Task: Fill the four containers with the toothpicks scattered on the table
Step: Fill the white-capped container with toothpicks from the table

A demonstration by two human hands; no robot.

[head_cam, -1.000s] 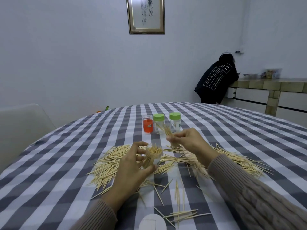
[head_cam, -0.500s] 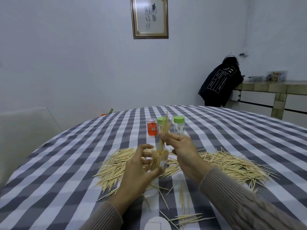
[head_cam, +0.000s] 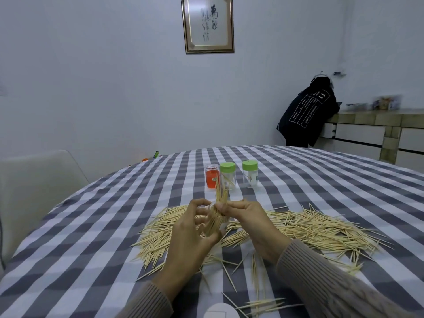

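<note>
My left hand (head_cam: 190, 235) grips a small clear container (head_cam: 214, 222) packed with toothpicks, held tilted above the table. Right beside it, my right hand (head_cam: 247, 216) pinches a bundle of toothpicks (head_cam: 220, 195) that stands upright with its lower ends in the container's mouth. Loose toothpicks (head_cam: 305, 228) lie in wide heaps on the checked tablecloth under and to both sides of my hands. Farther back stand three containers: one with an orange insert (head_cam: 211, 179) and two with green lids (head_cam: 227, 179) (head_cam: 250, 176).
A white round lid (head_cam: 221, 312) lies at the table's near edge, with a few stray toothpicks (head_cam: 263, 305) next to it. A pale chair (head_cam: 34, 189) stands at the left. A person in a dark jacket (head_cam: 307, 115) leans on a counter at the back right.
My right hand brought its toothpick bundle from the right over to the container, turned it upright, and lowered it into the mouth. My left hand kept holding the container.
</note>
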